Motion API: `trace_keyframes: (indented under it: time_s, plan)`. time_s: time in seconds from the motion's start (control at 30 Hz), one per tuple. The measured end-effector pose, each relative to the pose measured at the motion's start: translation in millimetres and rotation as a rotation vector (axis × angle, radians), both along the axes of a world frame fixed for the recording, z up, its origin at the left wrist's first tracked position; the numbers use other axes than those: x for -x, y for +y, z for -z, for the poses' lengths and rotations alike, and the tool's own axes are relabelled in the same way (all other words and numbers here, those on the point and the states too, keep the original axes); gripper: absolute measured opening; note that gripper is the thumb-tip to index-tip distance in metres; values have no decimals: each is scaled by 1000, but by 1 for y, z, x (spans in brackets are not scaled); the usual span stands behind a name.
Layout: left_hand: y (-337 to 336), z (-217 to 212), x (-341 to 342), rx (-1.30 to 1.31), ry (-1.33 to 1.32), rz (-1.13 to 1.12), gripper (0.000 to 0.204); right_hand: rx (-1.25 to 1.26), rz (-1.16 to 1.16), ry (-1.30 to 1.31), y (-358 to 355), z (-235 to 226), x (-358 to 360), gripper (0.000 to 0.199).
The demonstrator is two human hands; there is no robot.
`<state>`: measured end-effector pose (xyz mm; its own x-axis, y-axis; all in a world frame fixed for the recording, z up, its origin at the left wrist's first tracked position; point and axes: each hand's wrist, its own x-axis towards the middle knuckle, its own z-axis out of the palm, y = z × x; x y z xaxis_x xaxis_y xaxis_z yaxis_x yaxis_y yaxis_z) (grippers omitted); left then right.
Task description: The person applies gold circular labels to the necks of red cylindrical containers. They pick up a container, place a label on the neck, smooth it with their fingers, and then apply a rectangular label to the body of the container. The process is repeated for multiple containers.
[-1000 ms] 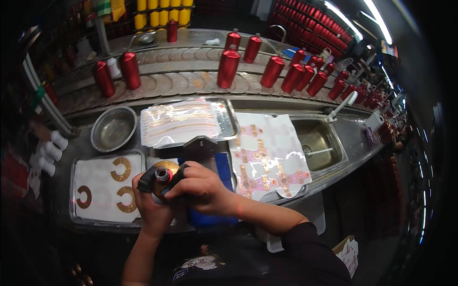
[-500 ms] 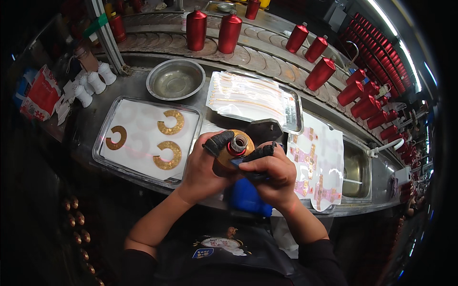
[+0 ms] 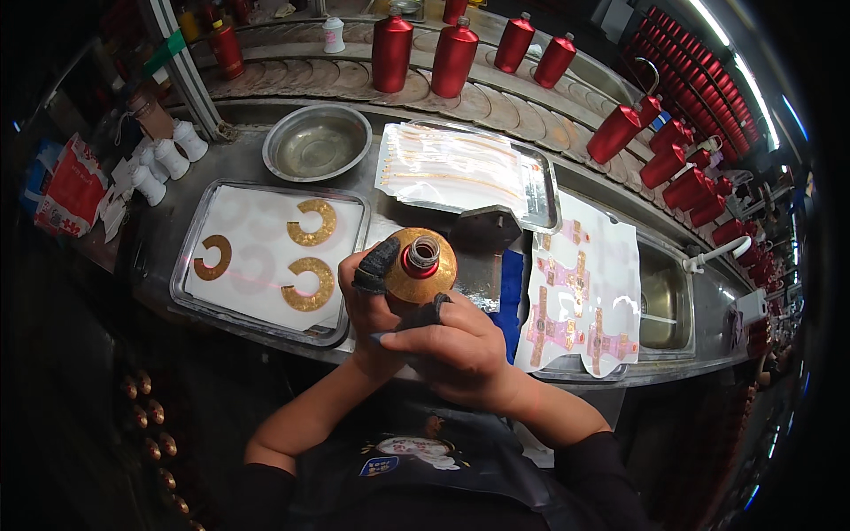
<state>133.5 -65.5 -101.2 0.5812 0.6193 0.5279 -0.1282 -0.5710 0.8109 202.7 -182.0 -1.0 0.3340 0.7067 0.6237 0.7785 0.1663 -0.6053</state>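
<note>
A bottle (image 3: 409, 285) with a gold shoulder, red collar and open threaded neck stands upright before my chest, its body mostly hidden by my hands. My left hand (image 3: 365, 305) is wrapped round its left side, a black finger cover on the thumb. My right hand (image 3: 460, 350) is closed at its near side, touching the bottle below the shoulder. A small blue piece (image 3: 382, 338) shows only as a tip at its fingers. Left of the bottle, a metal tray (image 3: 183, 281) bears a white sheet with gold C-shaped decals (image 3: 307, 284).
A metal bowl (image 3: 317, 170) sits behind the tray. Strip decals (image 3: 452, 168) lie on another tray, with pink-and-gold decal sheets (image 3: 577, 301) to the right. A black angular block (image 3: 485, 228) stands beyond the bottle. Red bottles (image 3: 456, 62) stand along the conveyor (image 3: 531, 124). A sink (image 3: 664, 310) is at right.
The bottle and both hands have moved left and nearer to me. My right hand has gone from the shoulder's right side to the near side. Bottles on the conveyor have shifted.
</note>
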Motion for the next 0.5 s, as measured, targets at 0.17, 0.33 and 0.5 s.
trace_keyframes:
  time_s: [0.17, 0.33, 0.5]
  plan:
    - [-5, -5, -1, -67, -14, -21, 84, -77, 105, -52, -10, 3, -12, 33]
    - [-3, -12, -1, -21, 13, -9, 87, -41, 76, 4, -18, 12, -31, 35]
    - [11, -18, 9, 116, 113, 155, 89, 59, 80, 263, -27, 10, -25, 27]
